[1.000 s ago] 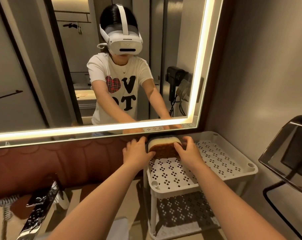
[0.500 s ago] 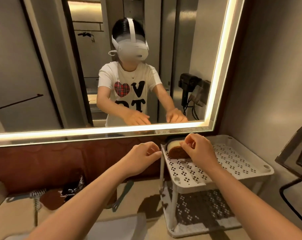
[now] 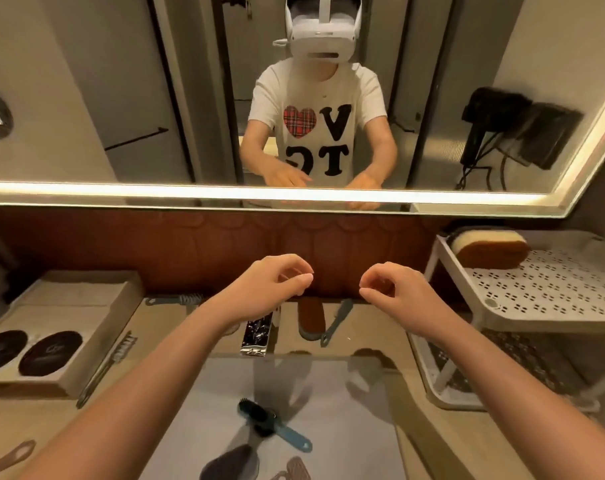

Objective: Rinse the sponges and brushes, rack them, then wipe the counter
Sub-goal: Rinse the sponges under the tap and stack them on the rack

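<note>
A brown and cream sponge point(image 3: 488, 248) lies at the back left corner of the white perforated rack point(image 3: 550, 289) on the right. My left hand point(image 3: 271, 289) and my right hand point(image 3: 394, 291) hover side by side above the counter with loosely curled fingers, holding nothing. Below them a blue-handled brush point(image 3: 276, 424) lies in the sink basin point(image 3: 356, 427), with a dark sponge point(image 3: 231, 464) at the bottom edge. A brown brush point(image 3: 311, 318) and a thin teal brush point(image 3: 337, 322) lie on the counter behind the basin.
A chrome faucet point(image 3: 257, 336) stands behind the basin. A cardboard box point(image 3: 51, 341) with two dark round pads sits on the left, a wire brush point(image 3: 110, 365) beside it. Another brush point(image 3: 176, 299) lies by the brown backsplash. A lit mirror point(image 3: 121, 98) fills the wall.
Both hands let go of the sponge on the rack and drew back to the left, over the sink. The view swung down and left, showing the basin and brushes.
</note>
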A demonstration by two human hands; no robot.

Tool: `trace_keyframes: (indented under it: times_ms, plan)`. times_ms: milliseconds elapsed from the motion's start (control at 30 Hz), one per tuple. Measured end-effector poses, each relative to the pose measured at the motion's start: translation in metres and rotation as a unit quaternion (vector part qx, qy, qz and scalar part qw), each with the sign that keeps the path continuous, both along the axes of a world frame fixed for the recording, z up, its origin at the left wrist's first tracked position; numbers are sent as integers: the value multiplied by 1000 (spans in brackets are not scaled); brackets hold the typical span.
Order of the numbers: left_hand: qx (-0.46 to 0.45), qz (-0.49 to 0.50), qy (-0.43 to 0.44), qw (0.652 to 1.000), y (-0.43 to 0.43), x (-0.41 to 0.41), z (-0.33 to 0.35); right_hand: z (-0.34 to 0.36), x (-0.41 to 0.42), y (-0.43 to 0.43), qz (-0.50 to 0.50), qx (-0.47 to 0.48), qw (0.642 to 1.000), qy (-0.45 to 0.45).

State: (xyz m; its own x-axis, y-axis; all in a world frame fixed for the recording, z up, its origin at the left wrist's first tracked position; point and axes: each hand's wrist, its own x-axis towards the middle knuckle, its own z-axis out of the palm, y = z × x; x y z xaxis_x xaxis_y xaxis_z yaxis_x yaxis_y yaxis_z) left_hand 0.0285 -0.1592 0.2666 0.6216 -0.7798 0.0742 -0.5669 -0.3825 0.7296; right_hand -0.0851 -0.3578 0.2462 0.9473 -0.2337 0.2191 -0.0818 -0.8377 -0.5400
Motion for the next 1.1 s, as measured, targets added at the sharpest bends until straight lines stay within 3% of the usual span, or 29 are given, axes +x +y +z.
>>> trace_keyframes:
  times_ms: [367,567,767,1100]
  plan:
    - [15,140,166,976,104,64,-98,-109,59,67,-43,101,986,129]
    - [79,214,200,953,122,105,-156,-163,95,69,-82,17,974,211]
    - [239,206,65,947,105,143,-192,-187,123,61,-90,-138,949,268]
    - [381,67,-74,919,78,203,-204,-201,167,60,-116,-146,926,328]
